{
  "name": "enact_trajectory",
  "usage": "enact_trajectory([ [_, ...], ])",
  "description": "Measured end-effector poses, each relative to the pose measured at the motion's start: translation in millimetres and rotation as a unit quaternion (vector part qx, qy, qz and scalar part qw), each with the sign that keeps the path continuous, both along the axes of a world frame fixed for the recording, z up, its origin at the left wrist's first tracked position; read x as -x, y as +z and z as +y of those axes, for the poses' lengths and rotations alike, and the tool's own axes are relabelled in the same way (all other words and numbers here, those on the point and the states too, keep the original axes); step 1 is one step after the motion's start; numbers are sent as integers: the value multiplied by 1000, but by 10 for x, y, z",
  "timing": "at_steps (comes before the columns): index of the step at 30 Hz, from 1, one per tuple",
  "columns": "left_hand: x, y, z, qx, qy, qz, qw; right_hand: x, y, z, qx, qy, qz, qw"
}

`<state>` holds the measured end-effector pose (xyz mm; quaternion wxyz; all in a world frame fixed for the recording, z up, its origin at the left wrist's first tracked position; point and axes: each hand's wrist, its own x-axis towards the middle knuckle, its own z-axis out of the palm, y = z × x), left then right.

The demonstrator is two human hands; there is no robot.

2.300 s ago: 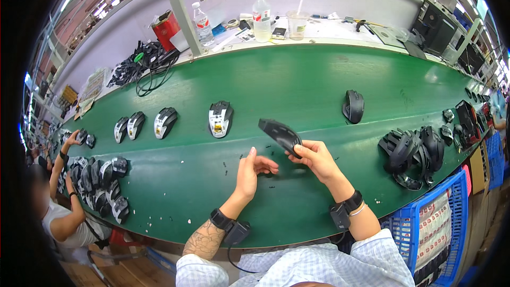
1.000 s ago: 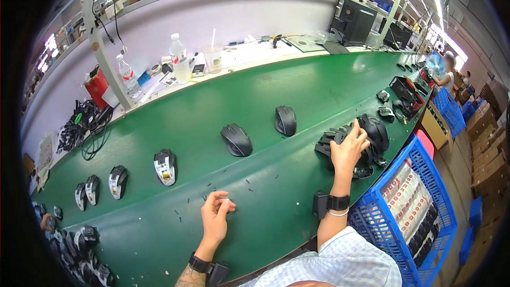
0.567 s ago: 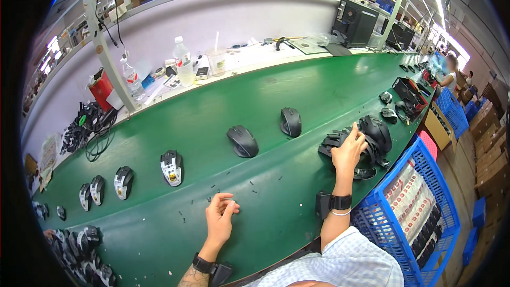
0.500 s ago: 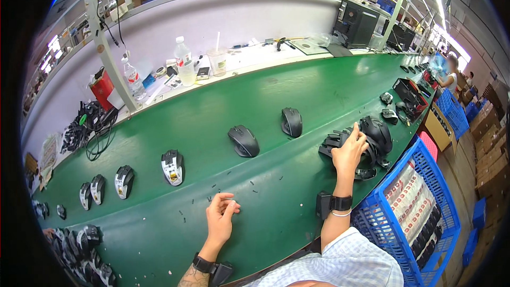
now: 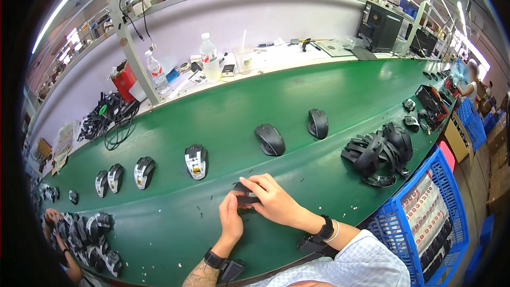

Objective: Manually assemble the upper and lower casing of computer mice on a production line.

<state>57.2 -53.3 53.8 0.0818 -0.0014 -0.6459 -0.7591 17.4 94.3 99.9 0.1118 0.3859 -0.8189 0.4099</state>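
My hands meet over the near part of the green bench. Between them is a dark, curved black plastic piece (image 5: 247, 199), partly hidden by the fingers. My right hand (image 5: 277, 203) grips it from the right, fingers bent over its top. My left hand (image 5: 231, 218) closes on its left end with thumb and fingers. Beyond the hands lie a black computer mouse (image 5: 269, 139) and a second black mouse (image 5: 317, 123). To their left sits a mouse with its pale inner body exposed (image 5: 196, 161). A heap of curved black plastic shells (image 5: 374, 154) rests at the right.
More uncovered mice (image 5: 144, 172) line up leftward. Another person's hand (image 5: 53, 216) is by a pile of mouse bodies (image 5: 87, 236) at the lower left. A blue basket (image 5: 390, 215) stands at the right edge; bottles (image 5: 210, 58) stand on the back ledge.
My right hand has come left from the shell heap to my left hand, bringing the black piece. My left hand has closed on it. The view has shifted, and another person's hand shows more fully.
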Motion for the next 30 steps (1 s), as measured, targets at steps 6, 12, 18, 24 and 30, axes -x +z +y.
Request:
enact_trajectory([
  [6,12,32,17,6,25,38,999,28,-5,19,24,-37,18,999],
  [12,24,90,-54,9,-15,44,999,23,7,64,58,18,-21,998],
  [18,175,256,-177,136,25,57,989,62,7,36,93,-31,-7,995],
  [24,1040,218,-826,563,278,-38,777,351,-139,281,81,-151,99,980],
  [30,1319,145,-1008,562,185,-218,776,436,-193,304,107,-181,88,974],
])
